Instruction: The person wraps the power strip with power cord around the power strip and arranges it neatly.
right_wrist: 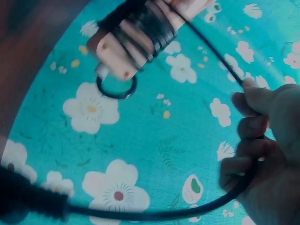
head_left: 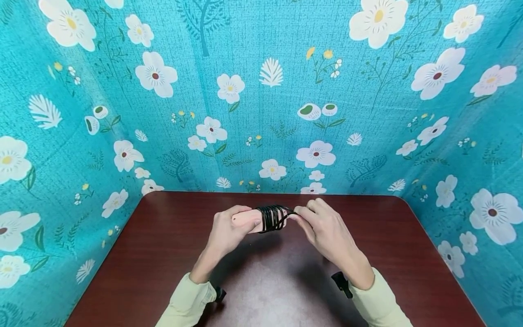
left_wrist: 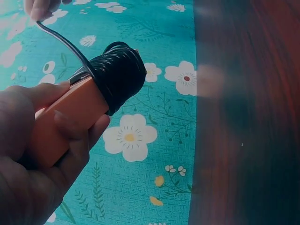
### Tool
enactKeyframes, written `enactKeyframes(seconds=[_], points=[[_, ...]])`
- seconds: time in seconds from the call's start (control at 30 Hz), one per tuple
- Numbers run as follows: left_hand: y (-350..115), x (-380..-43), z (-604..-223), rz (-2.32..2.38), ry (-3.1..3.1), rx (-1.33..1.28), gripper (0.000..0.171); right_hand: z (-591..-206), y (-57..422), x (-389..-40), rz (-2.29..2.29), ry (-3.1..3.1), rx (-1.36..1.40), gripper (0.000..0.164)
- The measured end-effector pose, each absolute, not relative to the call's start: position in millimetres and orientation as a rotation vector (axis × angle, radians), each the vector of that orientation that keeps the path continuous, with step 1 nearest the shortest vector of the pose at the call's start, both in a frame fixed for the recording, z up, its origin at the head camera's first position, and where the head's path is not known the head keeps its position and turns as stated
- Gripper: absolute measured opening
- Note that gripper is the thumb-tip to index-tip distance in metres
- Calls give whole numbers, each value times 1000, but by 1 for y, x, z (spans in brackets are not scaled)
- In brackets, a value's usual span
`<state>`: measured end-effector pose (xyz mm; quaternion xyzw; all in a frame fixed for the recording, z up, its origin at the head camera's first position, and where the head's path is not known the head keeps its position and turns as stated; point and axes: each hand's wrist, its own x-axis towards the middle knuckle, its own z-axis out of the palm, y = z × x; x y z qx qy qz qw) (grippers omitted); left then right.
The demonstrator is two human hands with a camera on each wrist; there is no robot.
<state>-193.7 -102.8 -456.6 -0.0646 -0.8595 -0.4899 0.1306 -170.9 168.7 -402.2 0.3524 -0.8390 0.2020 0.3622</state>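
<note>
My left hand (head_left: 224,234) grips one end of a pink bar (head_left: 242,220), which looks like a power strip. Black cord (head_left: 269,219) is wound in several turns about its other half. In the left wrist view the bar (left_wrist: 77,119) looks orange, with thumb and fingers round it. To the right, my right hand (head_left: 327,229) pinches the free length of cord, held taut from the winding. The right wrist view shows the cord (right_wrist: 213,49) running through the curled fingers and down to a ribbed black end (right_wrist: 47,201), partly out of frame. Any sockets are hidden.
Both hands are above a dark reddish-brown table (head_left: 171,254). Blue-green cloth (head_left: 253,150) with white flowers surrounds the table at the back and sides. A black band piece (head_left: 342,284) sits at the right wrist, another (head_left: 220,295) at the left.
</note>
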Motion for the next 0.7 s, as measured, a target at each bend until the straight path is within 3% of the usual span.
enactKeyframes(seconds=[0.13, 0.7], points=[[-101, -191, -457, -1440, -2521, -223, 31, -405, 170, -177, 506, -2066, 936, 32], [-95, -173, -448, -1579, -2713, -659, 26, -403, 184, -201, 680, -1840, 1186, 30]])
